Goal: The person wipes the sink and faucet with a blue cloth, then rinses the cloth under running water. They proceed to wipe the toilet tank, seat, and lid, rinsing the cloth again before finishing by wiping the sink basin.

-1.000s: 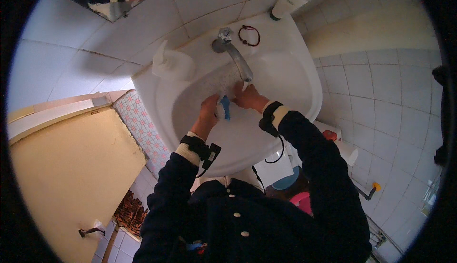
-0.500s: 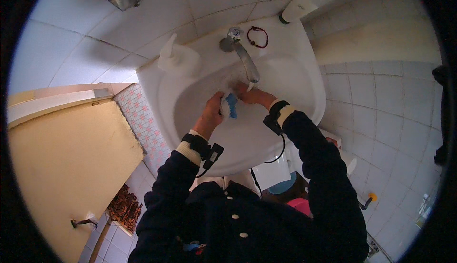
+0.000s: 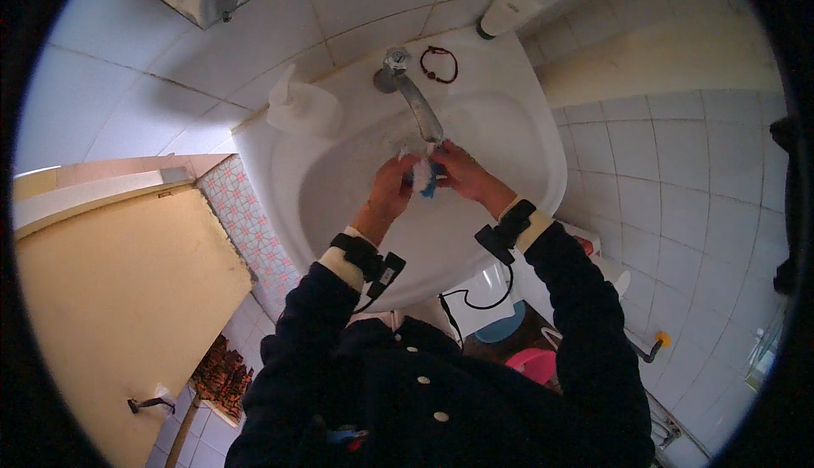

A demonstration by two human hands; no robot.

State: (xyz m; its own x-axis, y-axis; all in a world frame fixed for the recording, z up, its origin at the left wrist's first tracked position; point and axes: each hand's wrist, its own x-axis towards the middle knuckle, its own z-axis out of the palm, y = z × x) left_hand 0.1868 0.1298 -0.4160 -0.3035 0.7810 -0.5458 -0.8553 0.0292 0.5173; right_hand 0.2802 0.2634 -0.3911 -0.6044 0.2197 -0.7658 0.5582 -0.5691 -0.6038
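Over the white sink (image 3: 326, 205), both my hands grip a small, soft blue-and-white cloth (image 3: 426, 181), its exact kind hard to make out. My left hand (image 3: 390, 186) is closed around its left side. From the right, the fingers of my right hand (image 3: 462, 173) pinch its upper edge. The cloth sits just below the spout of the metal faucet (image 3: 420, 108). My fingers partly cover it.
A white pump bottle (image 3: 301, 108) stands on the sink's left rim. A dark red bracelet (image 3: 439, 64) lies behind the faucet, and a white tube (image 3: 509, 12) stands at the back right corner. Below are a blue basin (image 3: 500, 324) and a pink basin (image 3: 534, 366).
My right hand has come out from beneath the spout and now holds the cloth's right side. The left hand has shifted slightly, and more white shows on the cloth.
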